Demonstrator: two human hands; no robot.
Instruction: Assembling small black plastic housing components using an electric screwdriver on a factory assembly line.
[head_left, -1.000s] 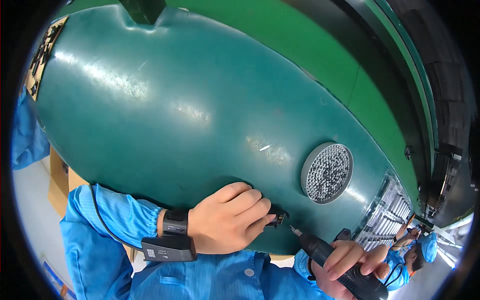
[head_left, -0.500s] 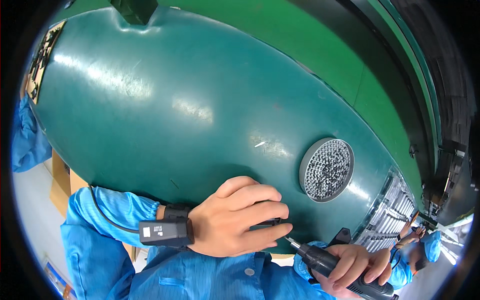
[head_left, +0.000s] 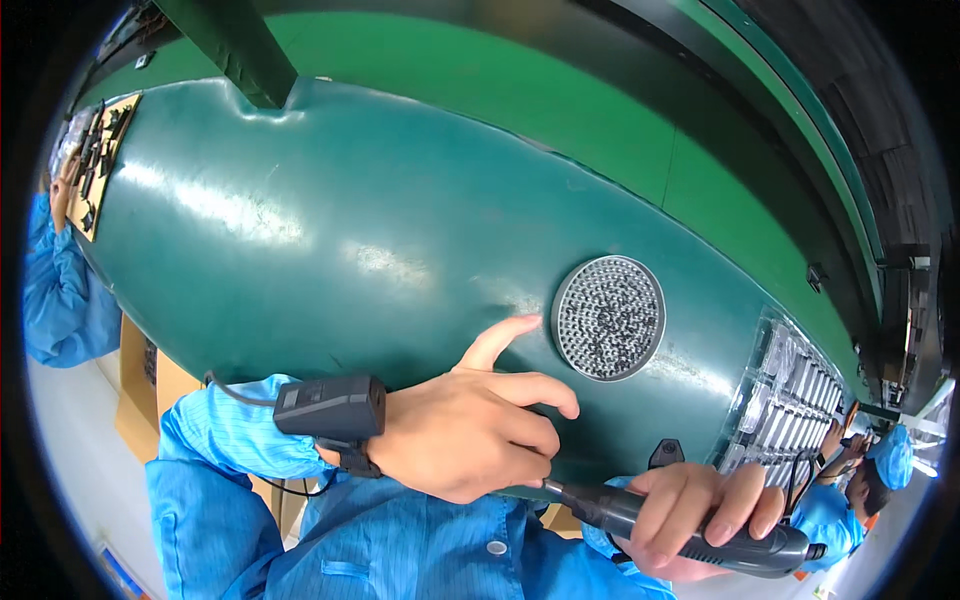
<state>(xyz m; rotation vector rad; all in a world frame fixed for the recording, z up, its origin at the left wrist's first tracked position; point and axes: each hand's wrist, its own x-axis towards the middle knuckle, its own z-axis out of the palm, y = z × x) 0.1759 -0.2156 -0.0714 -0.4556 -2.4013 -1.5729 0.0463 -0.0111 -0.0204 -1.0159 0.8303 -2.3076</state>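
Observation:
My right hand [head_left: 690, 515] is wrapped around a dark grey electric screwdriver [head_left: 620, 510] that lies across the front, its tip pointing left. The tip reaches the fingers of my left hand [head_left: 470, 435]. Palm down, that hand has its far fingers stretched out over the table. Its near fingers are bent together by the screwdriver's tip; whatever they hold is hidden beneath them. A black box on a strap [head_left: 330, 405] sits on my left wrist. Beyond the hands stands a round grey dish [head_left: 660, 335] full of small dark pieces like screws.
Behind the screwdriver a small black bracket-like part [head_left: 665, 453] stands on the green table [head_left: 300, 290]. To the right are clear trays of parts [head_left: 785, 405] and a co-worker in blue [head_left: 860, 490]. A board with black parts [head_left: 103, 165] lies far left, near another person's hand [head_left: 62, 190].
My left hand's far fingers have spread outward, and the dark part seen between its fingers is now hidden. The screwdriver's tip has come left to those fingers. My view has shifted.

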